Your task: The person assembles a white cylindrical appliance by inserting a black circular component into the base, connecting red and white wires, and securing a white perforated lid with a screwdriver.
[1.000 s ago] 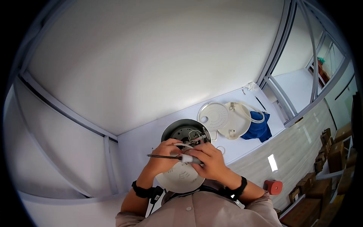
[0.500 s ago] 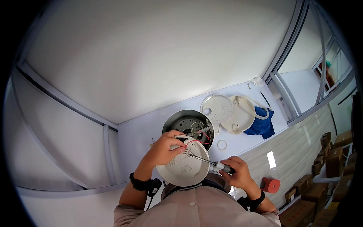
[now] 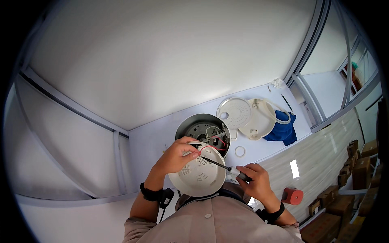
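Note:
With the fingertips of my left hand I pinch a red wire at the upper part of a round cream cover. That cover leans against the near rim of a deep grey metal pot-shaped housing, and red and white wires run inside it. My right hand is closed round the grey and black handle of a screwdriver. Its dark tip points left at the cover's moulded clips, close beside my left fingertips. Whether the tip touches the cover I cannot tell.
A perforated light disc, a cream round shell and a blue cloth lie to the right on the white table. Near them is a white ring. A red stool and cardboard boxes stand on the floor, right.
The screwdriver tip has moved slightly farther up the cover, nearer my left fingertips. My left hand keeps its pinch on the wire. The whole view has shifted a little.

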Demonstrator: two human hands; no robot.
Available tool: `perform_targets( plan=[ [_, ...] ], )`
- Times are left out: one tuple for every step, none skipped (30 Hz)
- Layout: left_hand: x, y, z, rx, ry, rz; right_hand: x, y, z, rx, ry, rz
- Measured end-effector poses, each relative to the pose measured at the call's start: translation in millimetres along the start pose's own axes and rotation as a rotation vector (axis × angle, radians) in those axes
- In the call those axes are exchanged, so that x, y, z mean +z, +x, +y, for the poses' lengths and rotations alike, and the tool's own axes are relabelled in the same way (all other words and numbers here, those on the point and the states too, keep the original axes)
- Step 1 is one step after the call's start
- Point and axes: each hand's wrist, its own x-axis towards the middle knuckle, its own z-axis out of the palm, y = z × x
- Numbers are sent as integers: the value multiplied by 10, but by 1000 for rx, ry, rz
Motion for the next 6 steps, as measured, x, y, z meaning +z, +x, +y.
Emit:
perform_targets(
  plan=[
    [3, -2, 8, -5, -4, 2, 0, 7, -17, -7, -13, 9],
    [8, -4, 0, 5, 1, 9, 0, 13, -28, -15, -27, 18],
    [15, -4, -17, 15, 6, 15, -1, 17, -33, -14, -27, 15],
    [19, -5, -25, 25, 11, 20, -1, 21, -36, -14, -28, 12],
    [20, -6, -13, 15, 12, 19, -4, 22, -39, -14, -30, 9],
    [18, -8, 13, 6, 12, 18, 2, 16, -27, -13, -27, 1]
  ],
)
